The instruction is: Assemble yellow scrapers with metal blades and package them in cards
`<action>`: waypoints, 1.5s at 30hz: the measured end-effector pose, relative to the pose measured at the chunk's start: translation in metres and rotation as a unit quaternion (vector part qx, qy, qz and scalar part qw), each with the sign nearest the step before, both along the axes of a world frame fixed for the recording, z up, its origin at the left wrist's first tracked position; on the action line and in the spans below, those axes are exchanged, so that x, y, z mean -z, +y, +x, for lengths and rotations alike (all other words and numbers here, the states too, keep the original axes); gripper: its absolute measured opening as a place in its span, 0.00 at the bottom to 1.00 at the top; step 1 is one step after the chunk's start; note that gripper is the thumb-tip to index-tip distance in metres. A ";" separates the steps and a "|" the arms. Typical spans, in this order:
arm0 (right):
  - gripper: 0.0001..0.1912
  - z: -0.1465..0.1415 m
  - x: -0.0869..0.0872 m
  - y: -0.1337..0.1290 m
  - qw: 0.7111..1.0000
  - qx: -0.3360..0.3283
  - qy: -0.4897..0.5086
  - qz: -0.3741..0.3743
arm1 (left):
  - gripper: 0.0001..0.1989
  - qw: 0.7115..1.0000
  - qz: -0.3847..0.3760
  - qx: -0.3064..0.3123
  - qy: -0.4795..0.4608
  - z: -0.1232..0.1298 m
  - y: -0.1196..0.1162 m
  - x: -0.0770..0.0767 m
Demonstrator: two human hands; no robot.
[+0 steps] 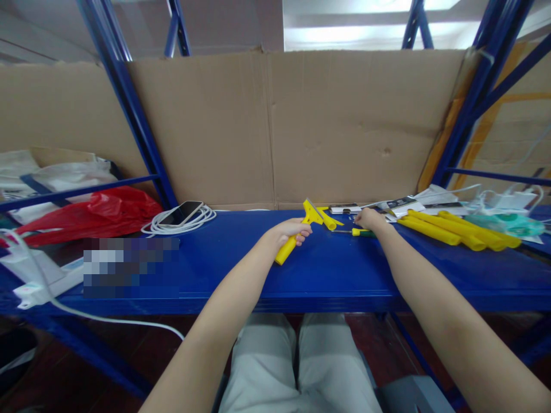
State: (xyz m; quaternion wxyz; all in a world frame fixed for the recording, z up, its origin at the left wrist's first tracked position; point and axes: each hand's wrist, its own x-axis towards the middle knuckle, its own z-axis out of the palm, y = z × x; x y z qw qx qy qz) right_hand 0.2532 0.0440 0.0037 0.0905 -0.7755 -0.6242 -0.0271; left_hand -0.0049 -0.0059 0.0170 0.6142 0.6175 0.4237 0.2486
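My left hand is closed round the handle of a yellow scraper, its wide head tilted up above the fingers. Farther right, my right hand reaches to the back of the blue table, fingers pinched together at some tiny pieces too small to name. Whatever those fingertips hold is hidden. A screwdriver with a yellow and green handle lies just in front of that hand, its shaft pointing left. Between the hands, behind the scraper head, rests a yellow tube-shaped part.
Several yellow tubular handles are piled at the right, beside paper packets and a green plastic bag. On the left are a phone on a coiled white cable, a red bag and a power strip. Cardboard walls the back.
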 end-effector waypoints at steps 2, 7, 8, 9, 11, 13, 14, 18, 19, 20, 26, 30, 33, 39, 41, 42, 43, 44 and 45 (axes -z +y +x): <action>0.12 0.000 -0.001 -0.001 1.000 -0.008 0.002 -0.008 | 0.10 1.000 0.001 0.000 0.002 0.000 0.000 0.000; 0.13 -0.001 -0.001 -0.003 1.000 -0.021 0.000 -0.010 | 0.09 1.000 0.008 0.003 0.017 0.000 -0.001 -0.001; 0.13 -0.001 -0.001 -0.002 1.000 -0.022 0.000 -0.010 | 0.09 1.000 0.009 0.004 0.017 0.000 -0.002 -0.001; 0.13 -0.001 -0.001 -0.002 1.000 -0.022 -0.001 -0.009 | 0.09 1.000 0.009 0.005 0.015 0.000 -0.002 -0.001; 0.12 -0.001 0.000 -0.001 1.000 -0.025 -0.004 -0.005 | 0.10 1.000 0.008 0.007 0.013 0.000 -0.002 -0.002; 0.12 -0.002 0.000 0.000 1.000 -0.028 -0.008 -0.002 | 0.10 1.000 0.006 0.008 0.011 0.000 -0.003 -0.002; 0.12 -0.002 0.000 0.001 1.000 -0.029 -0.010 -0.001 | 0.10 1.000 0.006 0.008 0.011 0.000 -0.003 -0.002; 0.12 -0.004 0.001 0.001 0.999 -0.032 -0.021 0.001 | 0.10 1.000 0.007 0.009 0.009 0.000 -0.002 -0.001; 0.12 -0.004 0.001 0.000 0.999 -0.032 -0.023 0.002 | 0.10 1.000 0.005 0.010 0.009 0.000 -0.002 -0.001; 0.12 -0.005 0.001 0.000 0.999 -0.033 -0.024 0.004 | 0.10 1.000 0.004 0.012 0.008 0.000 -0.002 -0.001; 0.13 -0.003 0.004 0.001 0.999 -0.044 -0.012 0.006 | 0.09 1.000 0.001 0.015 0.003 0.000 0.000 0.000; 0.11 -0.004 0.002 0.003 0.998 -0.059 0.018 0.030 | 0.09 1.000 -0.005 0.015 -0.005 -0.001 0.000 -0.001; 0.09 -0.015 -0.005 -0.001 0.982 -0.134 0.083 0.106 | 0.10 0.999 -0.017 0.014 -0.025 -0.002 0.000 -0.001; 0.06 -0.051 -0.019 -0.019 0.889 -0.326 0.231 0.226 | 0.11 0.997 -0.027 0.020 -0.073 -0.002 0.004 0.001; 0.05 -0.060 -0.020 -0.023 0.871 -0.359 0.243 0.231 | 0.12 0.997 -0.028 0.020 -0.073 -0.002 0.004 0.000; 0.05 -0.063 -0.020 -0.024 0.866 -0.371 0.245 0.231 | 0.12 0.997 -0.028 0.020 -0.074 -0.001 0.004 0.000; 0.05 -0.065 -0.020 -0.025 0.862 -0.380 0.245 0.230 | 0.12 0.997 -0.028 0.021 -0.075 -0.001 0.003 0.000; 0.06 -0.066 -0.019 -0.026 0.859 -0.386 0.244 0.230 | 0.12 0.996 -0.026 0.022 -0.078 -0.001 0.003 -0.001; 0.06 -0.067 -0.018 -0.026 0.858 -0.389 0.244 0.230 | 0.11 0.996 -0.023 0.023 -0.081 -0.001 0.002 -0.001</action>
